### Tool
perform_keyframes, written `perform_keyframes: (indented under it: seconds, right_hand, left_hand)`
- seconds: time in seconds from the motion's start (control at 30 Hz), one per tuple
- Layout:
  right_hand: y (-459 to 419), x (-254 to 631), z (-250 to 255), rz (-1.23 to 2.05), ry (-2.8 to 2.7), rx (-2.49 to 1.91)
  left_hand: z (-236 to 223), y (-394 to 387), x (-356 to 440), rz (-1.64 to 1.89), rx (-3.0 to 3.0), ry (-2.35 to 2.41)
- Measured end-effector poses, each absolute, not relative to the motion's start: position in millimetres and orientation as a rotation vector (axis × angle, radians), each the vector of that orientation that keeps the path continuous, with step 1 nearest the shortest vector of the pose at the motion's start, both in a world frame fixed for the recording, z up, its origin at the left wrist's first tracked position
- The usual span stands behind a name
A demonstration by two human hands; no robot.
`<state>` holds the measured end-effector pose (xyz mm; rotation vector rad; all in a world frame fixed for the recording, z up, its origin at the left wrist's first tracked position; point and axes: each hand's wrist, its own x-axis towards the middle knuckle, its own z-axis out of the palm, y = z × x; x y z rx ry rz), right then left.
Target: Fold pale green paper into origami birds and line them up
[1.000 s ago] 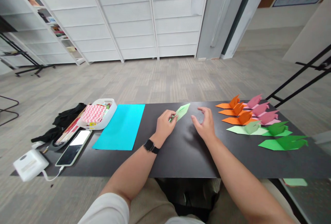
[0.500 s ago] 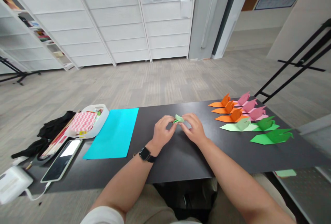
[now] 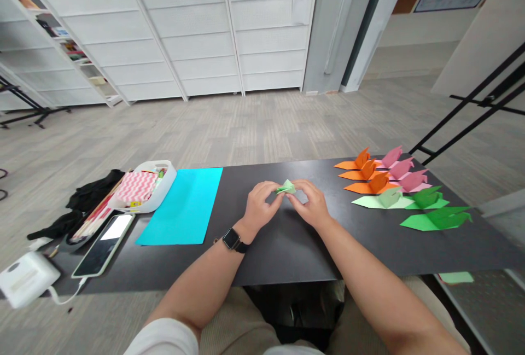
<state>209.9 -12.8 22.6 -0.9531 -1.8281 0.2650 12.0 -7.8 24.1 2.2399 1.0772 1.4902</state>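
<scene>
Between my two hands, a little above the dark table [image 3: 287,245], is a small folded piece of light green paper [image 3: 287,186]. My left hand [image 3: 261,202] pinches its left side with thumb and fingers. On the other side, my right hand [image 3: 310,200] grips it the same way. Fingertips hide part of the folds. To the right stand folded paper birds: several in orange [image 3: 371,184], pink [image 3: 414,181] and green [image 3: 437,219], with a pale green one [image 3: 388,199] nearest my right hand.
Left of my hands lies a bright blue sheet [image 3: 180,207]. Beyond it are a white basket [image 3: 166,185] with a pink zigzag packet [image 3: 133,188], a black cloth [image 3: 90,196], a phone [image 3: 102,248] and a white charger [image 3: 30,278] with a cable. Black metal legs [image 3: 463,109] stand at right.
The folded green paper has turned slightly between my fingers, showing a broader pale face. Both hands keep their pinch. The whole view has shifted a little.
</scene>
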Motion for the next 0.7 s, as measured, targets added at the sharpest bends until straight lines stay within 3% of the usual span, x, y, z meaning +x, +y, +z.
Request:
perform_keyframes:
  seconds: [0.7]
  right_hand:
    - [-13.0,211.7,25.5,0.287,-1.805,-0.908]
  left_hand:
    - [32.4,-11.1,12.7,1.432,2.205,0.927]
